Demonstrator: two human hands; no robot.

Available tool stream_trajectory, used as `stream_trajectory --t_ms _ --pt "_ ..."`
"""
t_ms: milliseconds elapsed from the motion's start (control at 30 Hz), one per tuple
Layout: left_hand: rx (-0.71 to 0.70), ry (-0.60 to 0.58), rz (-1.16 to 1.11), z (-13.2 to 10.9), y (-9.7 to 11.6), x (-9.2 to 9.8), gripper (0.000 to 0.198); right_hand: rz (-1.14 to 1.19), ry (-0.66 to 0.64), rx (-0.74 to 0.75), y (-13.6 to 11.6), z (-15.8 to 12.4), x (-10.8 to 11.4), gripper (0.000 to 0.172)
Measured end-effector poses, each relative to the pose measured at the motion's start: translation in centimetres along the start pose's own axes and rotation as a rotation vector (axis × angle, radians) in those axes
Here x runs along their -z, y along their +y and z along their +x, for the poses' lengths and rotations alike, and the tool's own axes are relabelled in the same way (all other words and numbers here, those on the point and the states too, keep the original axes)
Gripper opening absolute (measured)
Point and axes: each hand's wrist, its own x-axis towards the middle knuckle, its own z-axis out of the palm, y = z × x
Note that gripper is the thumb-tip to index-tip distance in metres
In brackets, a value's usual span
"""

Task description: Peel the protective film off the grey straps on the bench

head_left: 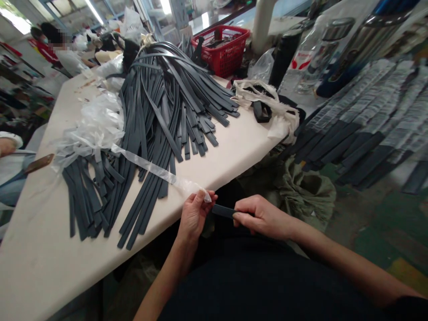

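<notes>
My left hand (196,214) pinches one end of a long, narrow clear plastic sleeve (150,167), which trails back across the table to a crumpled heap of plastic sleeves (96,120). Just to its right, my right hand (261,216) grips a dark grey strap (223,211), with a short flat end sticking out toward the sleeve's tip. A small gap seems to part the strap end from the sleeve. Beyond my hands, a large bundle of dark grey straps (160,102) fans out over the table, and loose ends lie at the left.
The pale table (40,263) has its near edge just before me. A red basket (222,53), a clear bottle (301,58) and off-white cloth scraps (281,116) stand or lie behind. Sleeved straps (361,129) hang at the right. Another person's hand (6,146) shows at far left.
</notes>
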Motion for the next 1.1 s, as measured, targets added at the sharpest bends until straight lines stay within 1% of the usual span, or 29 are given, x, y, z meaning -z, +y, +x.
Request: stream_trajectory --t_ms 67,167,267,400,500,633,700,867,1000,1100 --pt "-0.004 -0.015 0.016 0.1 -0.4 -0.3 0.039 -0.027 0.002 -0.016 0.3 -0.3 -0.9 0.027" --pt "-0.030 -0.022 0.054 0.0 -0.9 -0.7 0.036 -0.025 0.051 -0.033 0.7 -0.1 -1.6 0.026" --pt "-0.028 -0.005 0.061 -0.2 -1.1 -0.8 0.035 0.011 0.086 -0.060 1.2 -0.1 -1.6 0.028" --pt "-0.014 0.016 0.040 -0.4 -1.0 -1.0 0.039 0.060 0.130 -0.121 1.8 -0.5 -1.3 0.028" --pt "-0.008 0.023 0.028 -0.4 -1.1 -1.0 0.038 0.067 0.172 -0.126 2.1 -0.5 -1.4 0.029" --pt "-0.005 -0.004 0.044 -0.3 -1.4 -0.8 0.032 0.022 0.212 -0.110 2.3 -0.4 -1.6 0.029" --pt "-0.002 -0.003 0.044 -0.2 -1.6 -0.8 0.032 0.003 0.206 -0.095 2.3 -0.5 -1.7 0.028" --pt "0.005 0.027 0.025 -0.2 -1.4 -0.9 0.036 0.011 0.078 -0.066 1.9 -0.8 -1.8 0.026" --pt "0.015 0.008 0.028 -0.3 -1.4 -0.9 0.038 0.013 0.134 -0.118 2.0 -0.3 -2.0 0.027" --pt "0.018 0.008 0.030 -0.3 -1.6 -0.7 0.035 0.044 0.179 -0.109 2.3 0.2 -2.0 0.028"
